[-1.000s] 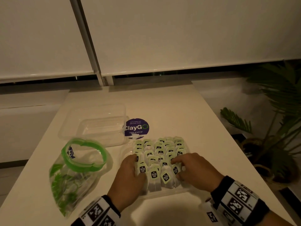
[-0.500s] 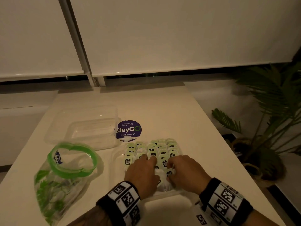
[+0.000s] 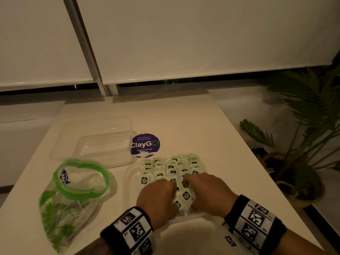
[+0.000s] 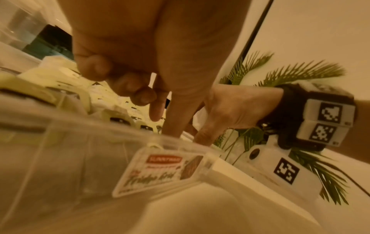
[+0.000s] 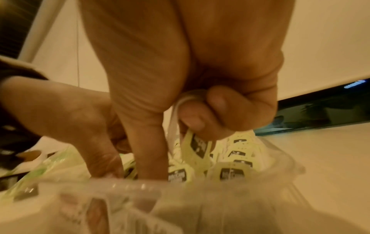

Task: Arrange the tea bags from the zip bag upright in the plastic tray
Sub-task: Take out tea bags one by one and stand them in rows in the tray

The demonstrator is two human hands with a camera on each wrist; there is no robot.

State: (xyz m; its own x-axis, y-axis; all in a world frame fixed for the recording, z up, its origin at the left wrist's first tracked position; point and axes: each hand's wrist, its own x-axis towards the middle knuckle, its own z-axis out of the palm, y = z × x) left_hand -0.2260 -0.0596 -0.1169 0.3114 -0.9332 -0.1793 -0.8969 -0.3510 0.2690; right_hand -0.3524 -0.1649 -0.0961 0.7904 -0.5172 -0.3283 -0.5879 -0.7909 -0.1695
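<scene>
The clear plastic tray (image 3: 132,174) holds several rows of upright tea bags (image 3: 172,167) with pale green tags. Both hands are inside its near end. My right hand (image 3: 186,183) has its fingers curled round a white tea bag (image 5: 198,143), and its thumb points down among the bags. My left hand (image 3: 170,189) sits close beside it with curled fingers. Its thumb (image 4: 176,114) reaches down behind the tray wall (image 4: 80,158), which hides the tip. Two tilted tea bags (image 3: 185,196) lie between the hands. The zip bag (image 3: 73,196) stands open at the left.
A clear lid or second container (image 3: 99,144) lies behind the zip bag. A round purple ClayGo sticker (image 3: 145,145) is on the table beyond the tray. The table's right edge drops to potted palms (image 3: 301,144). Window blinds close the far side.
My left hand has slid from the tray's left front toward the middle, next to the right hand. The right hand stays at the front right. The head view has shifted.
</scene>
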